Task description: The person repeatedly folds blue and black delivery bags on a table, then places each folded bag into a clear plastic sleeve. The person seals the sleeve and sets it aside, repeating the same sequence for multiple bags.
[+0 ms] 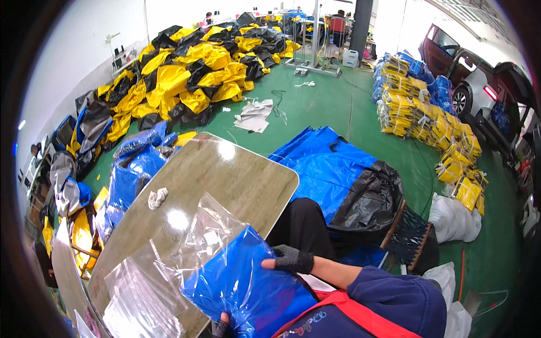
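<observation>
A folded blue tarp-like sheet [239, 281] lies in a clear plastic bag [211, 225], tilted over the near end of a wood-grain table [217, 169]. The bag's loose open end spreads onto the tabletop. My right hand [290, 259], in a black fingerless glove, grips the package's right edge, thumb on top. At its lower edge my left hand [221, 325] holds on; only its fingertips and some dark glove show, the rest being hidden by the package and the frame edge. A stack of flat clear bags [141, 298] lies left of the package.
A crumpled white scrap [158, 198] sits on the table. Right of the table, a large blue-and-black sheet [332, 174] covers the floor beside a strapped stool [408, 236]. Yellow-and-black sheets [174, 81] heap at the far left; tied yellow bundles [403, 107] line the right.
</observation>
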Demonstrator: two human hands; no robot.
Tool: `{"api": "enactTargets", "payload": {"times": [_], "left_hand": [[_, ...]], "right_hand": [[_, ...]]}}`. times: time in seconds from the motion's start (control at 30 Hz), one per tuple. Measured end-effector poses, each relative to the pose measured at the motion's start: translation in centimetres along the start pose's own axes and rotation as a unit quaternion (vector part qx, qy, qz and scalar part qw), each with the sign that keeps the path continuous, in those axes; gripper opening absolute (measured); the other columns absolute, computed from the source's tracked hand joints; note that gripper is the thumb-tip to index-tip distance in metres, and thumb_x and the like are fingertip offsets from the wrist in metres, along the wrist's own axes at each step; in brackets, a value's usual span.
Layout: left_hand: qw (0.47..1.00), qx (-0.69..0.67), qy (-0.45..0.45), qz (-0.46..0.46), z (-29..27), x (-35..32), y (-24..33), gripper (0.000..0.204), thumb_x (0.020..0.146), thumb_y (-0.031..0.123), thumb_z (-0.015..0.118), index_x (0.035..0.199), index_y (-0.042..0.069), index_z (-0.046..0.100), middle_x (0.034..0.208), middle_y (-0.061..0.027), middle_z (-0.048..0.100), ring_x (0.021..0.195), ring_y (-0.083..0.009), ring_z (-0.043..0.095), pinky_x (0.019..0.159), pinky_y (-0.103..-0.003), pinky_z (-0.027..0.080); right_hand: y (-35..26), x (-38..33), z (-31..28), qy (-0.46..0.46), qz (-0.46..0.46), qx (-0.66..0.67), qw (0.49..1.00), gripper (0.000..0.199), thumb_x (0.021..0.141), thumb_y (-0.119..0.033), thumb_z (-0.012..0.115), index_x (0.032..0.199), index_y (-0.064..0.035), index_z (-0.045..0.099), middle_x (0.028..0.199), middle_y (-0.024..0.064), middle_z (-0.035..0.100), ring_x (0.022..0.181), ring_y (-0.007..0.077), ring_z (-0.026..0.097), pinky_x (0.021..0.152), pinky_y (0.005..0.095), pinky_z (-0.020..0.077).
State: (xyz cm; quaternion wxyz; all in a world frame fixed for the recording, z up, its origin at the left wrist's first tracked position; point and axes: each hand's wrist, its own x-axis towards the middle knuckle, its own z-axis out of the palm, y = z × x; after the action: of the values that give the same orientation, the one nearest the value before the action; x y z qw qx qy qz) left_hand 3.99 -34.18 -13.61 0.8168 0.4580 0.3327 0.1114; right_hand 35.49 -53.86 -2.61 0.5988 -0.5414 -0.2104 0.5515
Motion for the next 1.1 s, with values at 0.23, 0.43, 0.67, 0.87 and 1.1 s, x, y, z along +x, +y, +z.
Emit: {"api": "enactTargets", "payload": {"times": [0.23, 0.43, 0.67, 0.87, 1.1], "left_hand": [[0.999, -0.017, -0.006, 0.041, 9.3, -0.4, 10.0, 0.078, 0.076, 0.04, 0.075, 0.133, -0.002, 0.042, 0.122, -0.0154, 0.057, 0.105, -0.0273, 0.06, 0.09, -0.043, 0.05], [0.987, 0.155, 0.009, 0.038, 3.0, -2.3, 4.9, 0.083, 0.078, 0.059, 0.066, 0.134, 0.002, 0.044, 0.127, -0.0121, 0.055, 0.115, -0.0241, 0.053, 0.098, -0.039, 0.043], [0.996, 0.071, 0.033, 0.03, 7.4, -0.7, 8.6, 0.073, 0.081, 0.039, 0.072, 0.136, 0.003, 0.041, 0.129, -0.0114, 0.053, 0.117, -0.0229, 0.051, 0.1, -0.038, 0.04], [0.992, -0.115, -0.009, 0.048, 5.5, 1.3, 9.7, 0.082, 0.085, 0.066, 0.049, 0.137, 0.003, 0.04, 0.131, -0.0142, 0.051, 0.114, -0.023, 0.054, 0.095, -0.038, 0.046], [0.994, -0.018, 0.105, -0.007, 7.5, 0.5, 6.5, 0.064, 0.091, 0.052, 0.052, 0.127, -0.001, 0.05, 0.117, -0.0117, 0.06, 0.103, -0.0193, 0.059, 0.089, -0.033, 0.048]], "right_hand": [[0.5, -3.0, -0.4, -0.07, -0.034, -0.146, 0.986, 0.075, 0.079, -0.03, 0.076, 0.138, -0.0047, 0.039, 0.128, 0.011, 0.055, 0.114, 0.0221, 0.053, 0.099, 0.0373, 0.0427], [0.0, -3.6, 2.9, 0.178, -0.076, -0.198, 0.961, 0.046, 0.086, -0.039, 0.066, 0.108, 0.0013, 0.065, 0.091, 0.0126, 0.07, 0.081, 0.0177, 0.066, 0.079, 0.0313, 0.0517], [-0.8, -0.3, 1.7, 0.182, -0.139, -0.008, 0.973, 0.04, 0.088, -0.037, 0.064, 0.099, 0.0015, 0.066, 0.083, 0.0092, 0.068, 0.076, 0.0134, 0.061, 0.071, 0.0302, 0.0504], [2.0, -1.5, 3.0, 0.221, -0.139, -0.277, 0.925, 0.039, 0.089, -0.037, 0.062, 0.098, -0.0001, 0.068, 0.08, 0.012, 0.069, 0.074, 0.0148, 0.064, 0.069, 0.0306, 0.0497], [-1.3, 2.6, 1.4, 0.188, -0.136, -0.049, 0.971, 0.043, 0.089, -0.04, 0.063, 0.103, 0.0005, 0.065, 0.087, 0.0073, 0.068, 0.078, 0.0109, 0.059, 0.072, 0.0275, 0.0488]]}}
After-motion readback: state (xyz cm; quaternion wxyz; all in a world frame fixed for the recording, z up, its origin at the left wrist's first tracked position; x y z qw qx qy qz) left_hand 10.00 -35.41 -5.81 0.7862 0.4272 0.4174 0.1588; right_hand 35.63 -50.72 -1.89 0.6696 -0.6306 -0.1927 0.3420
